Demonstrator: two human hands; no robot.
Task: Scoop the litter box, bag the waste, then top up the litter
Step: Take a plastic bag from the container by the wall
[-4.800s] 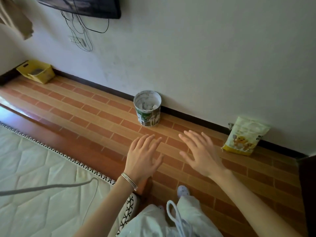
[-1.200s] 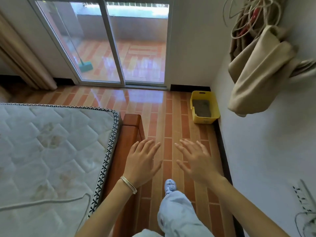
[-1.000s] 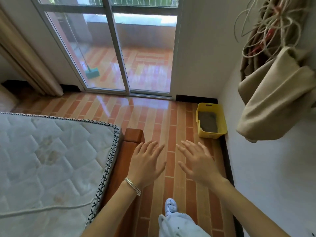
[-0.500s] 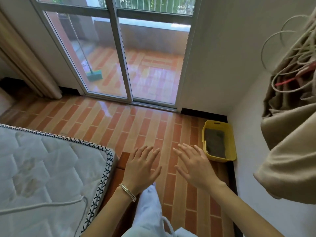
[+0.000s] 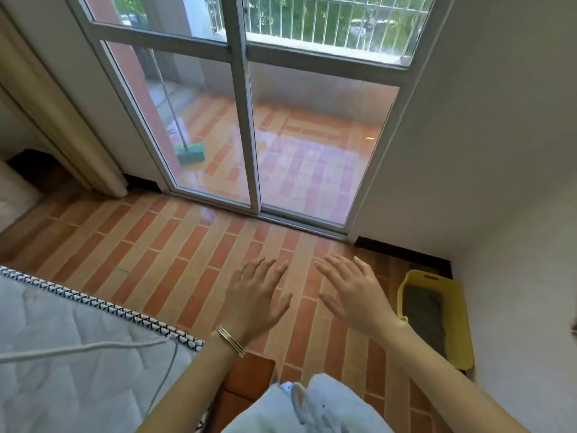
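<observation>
1. Nearest: my pale trousers at the lower edge, with the quilted mattress to the left and a white cable lying across it.
2. My left grip, with thin bangles at the wrist, is held out over the tiled floor. Its fingers are straight and apart, and it holds nothing.
3. My right grip hangs level with it, fingers likewise spread and empty. The two grips are near each other but not touching.
4. The yellow litter box stands on the floor to the right of my right grip, against the white wall near the corner. Grey litter covers its bottom. Whether there is waste in it is too small to tell.
5. Farther off: the sliding glass door, and beyond it a green-headed mop on the balcony.
6. Progress, as I judge it: none of the three stages has begun. No scoop, waste bag or litter supply is in view, so I would have to fetch a tool before scooping. Bagging the waste and topping up the litter are also left to do.
</observation>
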